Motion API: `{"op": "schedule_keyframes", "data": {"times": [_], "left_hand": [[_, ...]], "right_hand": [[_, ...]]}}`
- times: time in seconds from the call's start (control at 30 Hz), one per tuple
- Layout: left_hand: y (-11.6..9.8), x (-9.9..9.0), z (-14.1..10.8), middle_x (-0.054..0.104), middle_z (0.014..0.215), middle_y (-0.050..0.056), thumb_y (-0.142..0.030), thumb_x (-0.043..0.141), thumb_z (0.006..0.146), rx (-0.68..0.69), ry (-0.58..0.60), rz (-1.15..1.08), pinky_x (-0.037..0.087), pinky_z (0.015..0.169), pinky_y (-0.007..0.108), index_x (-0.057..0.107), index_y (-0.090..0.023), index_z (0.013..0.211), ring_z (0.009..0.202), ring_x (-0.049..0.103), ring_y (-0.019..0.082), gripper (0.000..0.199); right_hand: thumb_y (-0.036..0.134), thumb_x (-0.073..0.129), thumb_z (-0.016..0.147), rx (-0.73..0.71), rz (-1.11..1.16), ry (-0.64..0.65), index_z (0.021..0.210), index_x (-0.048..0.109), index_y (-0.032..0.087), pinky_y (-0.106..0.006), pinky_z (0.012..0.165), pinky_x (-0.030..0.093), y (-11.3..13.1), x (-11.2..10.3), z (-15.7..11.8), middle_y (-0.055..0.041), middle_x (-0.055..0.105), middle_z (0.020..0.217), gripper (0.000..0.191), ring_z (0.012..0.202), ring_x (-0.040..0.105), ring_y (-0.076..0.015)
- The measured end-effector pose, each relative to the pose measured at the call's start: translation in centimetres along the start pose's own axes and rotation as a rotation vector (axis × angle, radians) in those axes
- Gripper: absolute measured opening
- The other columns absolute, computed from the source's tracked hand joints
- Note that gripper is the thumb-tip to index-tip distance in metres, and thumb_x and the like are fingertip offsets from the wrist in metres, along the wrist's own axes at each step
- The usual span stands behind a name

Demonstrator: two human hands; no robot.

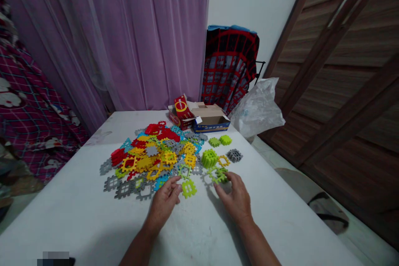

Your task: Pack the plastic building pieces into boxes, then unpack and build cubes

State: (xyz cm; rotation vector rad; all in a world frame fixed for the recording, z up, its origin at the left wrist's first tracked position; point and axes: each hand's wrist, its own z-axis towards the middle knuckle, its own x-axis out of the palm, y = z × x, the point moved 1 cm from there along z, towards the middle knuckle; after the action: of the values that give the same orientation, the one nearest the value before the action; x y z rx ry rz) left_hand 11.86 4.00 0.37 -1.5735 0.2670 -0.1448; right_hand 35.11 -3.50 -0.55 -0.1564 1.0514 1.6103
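My left hand (166, 196) is low over the table, its fingers loosely curled and a gap between thumb and index finger. Just right of its fingertips is a light green square window-like building piece (188, 189); whether they touch I cannot tell. My right hand (236, 200) has thumb and fingers around the edge of a light green notched piece (220, 175). Beyond it stands a stack of green pieces (209, 158), beside a yellow frame piece (223, 161) and a grey stack (234, 155). A mixed heap of interlocking pieces (145, 163) spreads to the left.
Behind the heap on the white table (199, 232) are a red box (182, 108) and an open blue cardboard box (212, 125). A clear plastic bag (258, 108) hangs by the right edge. Two smaller green stacks (225, 139) lie near the blue box.
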Motion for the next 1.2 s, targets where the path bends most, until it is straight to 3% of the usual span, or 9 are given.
{"op": "schedule_keyframes", "data": {"times": [0.1,0.23,0.8,1.2], "left_hand": [[0.2,0.0,0.0,0.061,0.067,-0.002,-0.057,0.063,0.070,-0.006,-0.003,0.015,0.049,0.057,0.028,0.068,-0.018,0.104,0.057,0.060,0.013,0.052],[0.1,0.0,0.0,0.063,0.068,-0.002,-0.058,0.062,0.070,-0.007,-0.011,0.037,0.049,0.056,0.028,0.069,-0.019,0.101,0.054,0.058,0.013,0.050],[0.1,0.0,0.0,0.062,0.066,-0.002,-0.061,0.061,0.071,0.003,-0.008,0.062,0.050,0.058,0.027,0.069,-0.020,0.102,0.059,0.062,0.014,0.052],[-0.3,0.0,0.0,0.064,0.068,-0.002,-0.060,0.062,0.069,0.013,-0.020,0.081,0.049,0.055,0.029,0.068,-0.019,0.099,0.051,0.057,0.012,0.051]], "right_hand": [[0.054,0.058,0.081,0.071,-0.115,-0.095,0.102,0.063,0.017,-0.042,0.090,0.049,-3.0,-0.5,0.6,-0.0135,0.065,0.107,0.043,0.101,0.061,-0.0271],[0.060,0.054,0.080,0.151,-0.210,-0.067,0.099,0.066,0.017,-0.043,0.087,0.047,-4.4,0.0,0.7,-0.0153,0.065,0.109,0.048,0.101,0.059,-0.0287],[0.048,0.060,0.075,0.227,-0.314,0.058,0.107,0.068,0.019,-0.041,0.085,0.043,-3.4,0.0,0.2,-0.0121,0.065,0.118,0.045,0.106,0.059,-0.0293],[0.044,0.062,0.076,0.253,-0.351,0.099,0.107,0.066,0.017,-0.040,0.087,0.042,-2.8,-0.3,0.4,-0.0123,0.064,0.120,0.041,0.109,0.058,-0.0284]]}}
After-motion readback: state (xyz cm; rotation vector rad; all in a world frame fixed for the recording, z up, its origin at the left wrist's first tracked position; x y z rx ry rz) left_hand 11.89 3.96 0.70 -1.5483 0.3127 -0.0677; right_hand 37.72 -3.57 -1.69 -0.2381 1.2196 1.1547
